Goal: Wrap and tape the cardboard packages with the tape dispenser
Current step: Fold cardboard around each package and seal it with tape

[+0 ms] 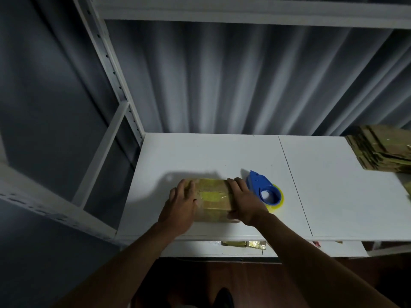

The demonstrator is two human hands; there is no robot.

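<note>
Head view is showing a package (213,200) lying near the front edge of the white shelf (333,196), toward its left end, with both hands on it. The left hand (181,204) is lying over the package's left end, fingers fairly straight and draped across the top; the right hand (243,200) is covering the right end, fingers bent over the far edge and thumb at the near side, so it seems to be clasping that end, though the dim light is making this hard to confirm. Glossy yellowish tape is already crossing the top. The dispenser (264,190), blue with a yellow roll, is lying untouched just beside the right hand.

The step in hand is likely pressing the tape flat. To do it well, one hand should be pinning the package against the shelf while the other is rubbing along the tape from the middle out to the ends, folding loose tape tightly round the corners so no bubbles or lifted edges are left.

A stack (378,150) of flat cardboard is sitting at the back right corner. No brand, label or writing is coming through legibly on anything
</note>
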